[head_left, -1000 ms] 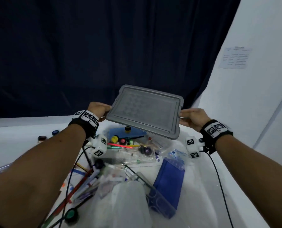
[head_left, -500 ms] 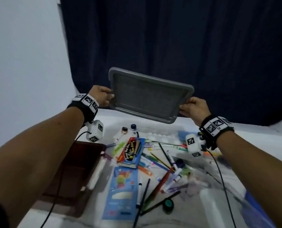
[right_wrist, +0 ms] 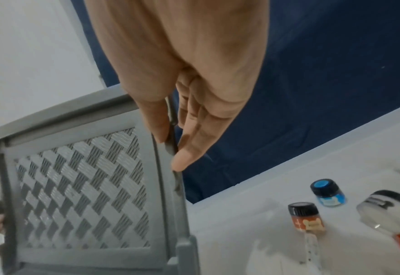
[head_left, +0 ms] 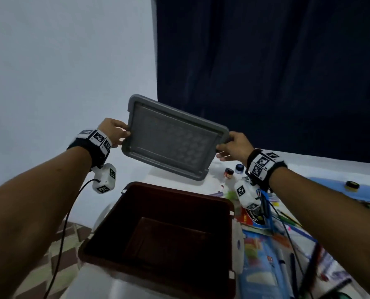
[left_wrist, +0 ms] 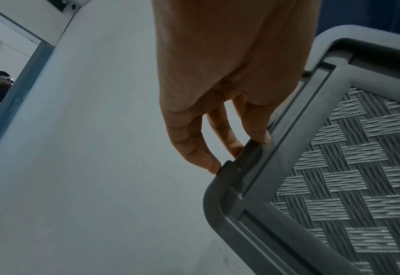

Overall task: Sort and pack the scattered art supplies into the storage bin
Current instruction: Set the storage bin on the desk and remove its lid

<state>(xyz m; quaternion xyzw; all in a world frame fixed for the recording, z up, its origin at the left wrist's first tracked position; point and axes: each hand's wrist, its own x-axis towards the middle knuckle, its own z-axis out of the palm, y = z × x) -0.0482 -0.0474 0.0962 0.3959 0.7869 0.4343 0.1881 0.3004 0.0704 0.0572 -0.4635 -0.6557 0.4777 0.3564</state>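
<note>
Grey lid point(head_left: 173, 143) between left hand point(head_left: 112, 131) and right hand point(head_left: 235, 145), no legible writing.

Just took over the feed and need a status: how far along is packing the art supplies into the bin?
Early stage. Done: nothing looks packed; the dark red plastic storage bin appears empty. In hand: the left hand and right hand hold the grey woven-pattern plastic lid in the air beyond the bin. Left: the small paint jars and the scattered markers and packets lie on the white table.
</note>
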